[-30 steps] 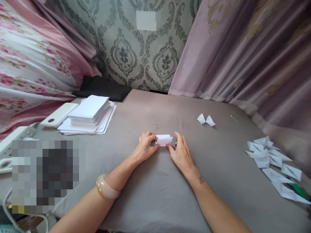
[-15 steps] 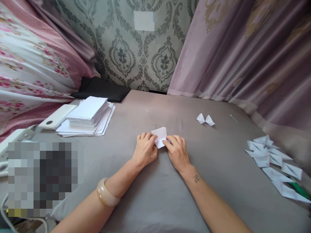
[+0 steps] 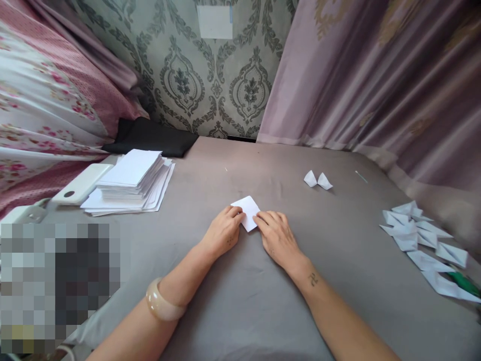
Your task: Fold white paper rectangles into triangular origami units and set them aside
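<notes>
A small folded square of white paper (image 3: pixel 249 211) lies between my hands, one corner pointing toward me. My left hand (image 3: pixel 225 228) grips its left edge, thumb and fingers pinched together. On the opposite edge, my right hand (image 3: pixel 277 233) pinches the paper too, with the fingertips bent over it. The undersides of both hands are hidden. Beyond them to the right stands a folded white paper piece (image 3: pixel 317 180) with two points. Several more folded paper pieces (image 3: pixel 408 233) lie in a loose group at the far right.
A stack of white paper sheets (image 3: pixel 130 173) sits at the left beside a white device with a dark oval (image 3: pixel 82 185). Black cloth (image 3: pixel 154 138) lies behind it. A thin stick (image 3: pixel 361 176) and a green object (image 3: pixel 464 283) are at the right. Curtains hang along both sides.
The paper has gone from a partly raised, creased shape to a flatter diamond. Both hands still hold its edges. The view has shifted slightly.
</notes>
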Tool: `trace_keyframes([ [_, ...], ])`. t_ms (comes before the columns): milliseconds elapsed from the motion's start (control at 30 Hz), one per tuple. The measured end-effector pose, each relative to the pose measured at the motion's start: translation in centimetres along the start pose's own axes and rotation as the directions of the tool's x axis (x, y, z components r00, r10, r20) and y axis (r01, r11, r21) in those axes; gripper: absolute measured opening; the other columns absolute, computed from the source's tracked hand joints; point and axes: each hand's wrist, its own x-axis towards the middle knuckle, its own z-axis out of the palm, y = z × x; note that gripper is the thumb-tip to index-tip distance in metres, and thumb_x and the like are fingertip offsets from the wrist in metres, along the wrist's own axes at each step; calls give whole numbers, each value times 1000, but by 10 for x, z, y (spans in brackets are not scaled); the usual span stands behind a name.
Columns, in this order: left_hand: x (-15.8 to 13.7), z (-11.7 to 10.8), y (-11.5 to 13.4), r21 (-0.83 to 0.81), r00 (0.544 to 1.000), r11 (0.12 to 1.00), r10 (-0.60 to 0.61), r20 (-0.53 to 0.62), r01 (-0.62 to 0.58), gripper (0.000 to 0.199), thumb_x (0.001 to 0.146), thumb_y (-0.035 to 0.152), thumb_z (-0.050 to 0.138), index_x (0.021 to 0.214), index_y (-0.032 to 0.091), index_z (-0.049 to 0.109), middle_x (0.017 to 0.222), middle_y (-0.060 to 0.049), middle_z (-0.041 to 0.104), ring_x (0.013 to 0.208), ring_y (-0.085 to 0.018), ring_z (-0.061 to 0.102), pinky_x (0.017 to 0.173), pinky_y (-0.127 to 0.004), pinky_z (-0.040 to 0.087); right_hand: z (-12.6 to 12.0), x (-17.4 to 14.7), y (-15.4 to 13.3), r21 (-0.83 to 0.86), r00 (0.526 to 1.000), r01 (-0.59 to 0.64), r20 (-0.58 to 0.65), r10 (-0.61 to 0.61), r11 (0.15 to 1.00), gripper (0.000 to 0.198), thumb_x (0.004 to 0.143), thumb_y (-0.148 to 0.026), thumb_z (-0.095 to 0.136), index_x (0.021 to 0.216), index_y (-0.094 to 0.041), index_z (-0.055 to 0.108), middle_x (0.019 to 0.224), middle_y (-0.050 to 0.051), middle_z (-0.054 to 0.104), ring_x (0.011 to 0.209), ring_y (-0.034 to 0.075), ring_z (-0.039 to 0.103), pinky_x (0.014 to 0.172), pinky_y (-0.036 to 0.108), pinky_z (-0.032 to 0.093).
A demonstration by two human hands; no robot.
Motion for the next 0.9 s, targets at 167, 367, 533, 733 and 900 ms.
trace_keyframes([
  [167,-2,2,-1,23,1000,1000,-13,-19,13,39,74,1,41,106,14,59,106,-11,59,99,-23,52,91,-36,46,2,0,7,-9,1000,-21,-9,21,1000,38,84,-1,41,113,-17,61,113,9,62,105,22,49,90,37,34],
  [367,-5,4,1,27,998,999,-28,-50,29,31,79,7,42,103,16,60,108,-10,60,96,-24,55,88,-37,48,-3,-2,6,68,999,-42,-5,42,997,27,90,-16,46,112,-19,61,111,8,62,103,21,51,89,35,37],
  [533,-5,7,3,-90,983,988,-137,-119,126,20,81,10,47,95,17,60,105,-8,63,97,-22,57,88,-35,48,3,-1,7,179,991,-124,-24,130,976,20,92,-25,48,97,-20,67,104,6,65,95,19,54,85,33,42],
  [733,-4,11,2,-228,958,948,-255,-132,221,8,83,16,55,87,18,62,105,-7,64,97,-22,59,87,-35,48,11,2,7,263,967,-223,-63,248,939,22,93,-26,47,89,-20,68,101,5,66,93,20,55,86,32,44],
  [900,-2,14,1,-268,945,934,-284,-162,235,13,87,16,52,85,17,64,103,-8,65,95,-21,60,87,-34,48,13,6,4,294,942,-295,-73,329,909,24,93,-29,46,84,-20,67,97,5,65,92,20,56,85,32,44],
])
